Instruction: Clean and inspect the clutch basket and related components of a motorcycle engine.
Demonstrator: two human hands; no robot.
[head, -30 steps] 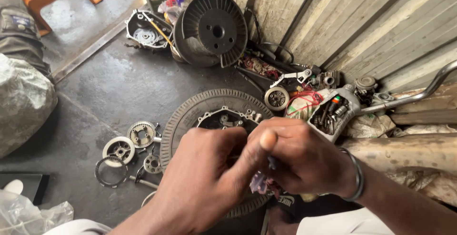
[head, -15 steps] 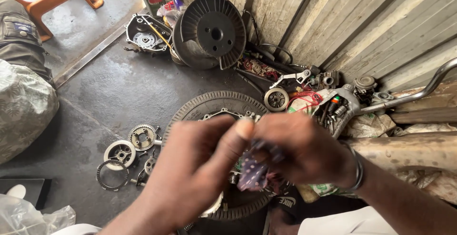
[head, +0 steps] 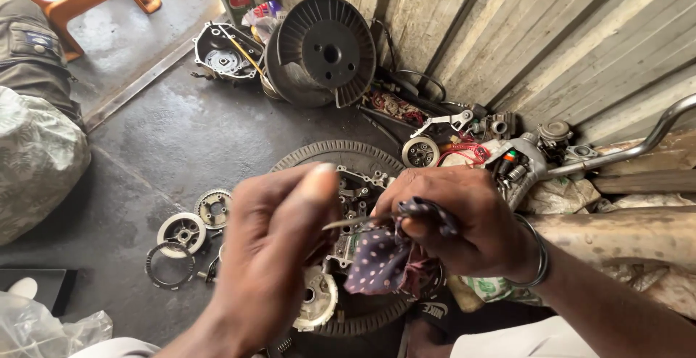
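You hold a dotted purple rag (head: pixel 384 260) bunched in your right hand (head: pixel 464 227), and a thin metal pin (head: pixel 355 222) sticks out of it toward your left. The rag and pin hang above the big toothed gear ring (head: pixel 326 156) that lies on the concrete floor (head: pixel 167 140). Your right hand is clenched around rag and pin together. Your left hand (head: pixel 272 249) is raised just beside the pin's free end, fingers curled and thumb up; it is blurred, so I cannot tell whether it pinches the tip or only hovers at it.

It looks like you are wiping the pin clean. A steady grip at the free end and a pull through the cloth would serve that.

Inside the ring sits a pale metal casing (head: pixel 319 300). To the left on the floor lie small round gears (head: pixel 214 208) and a thin toothed ring (head: pixel 169 265). Farther back a large black spool (head: pixel 330 46) leans on the wooden plank wall (head: pixel 507 32), with wiring and engine parts (head: pixel 500 159) along its foot.
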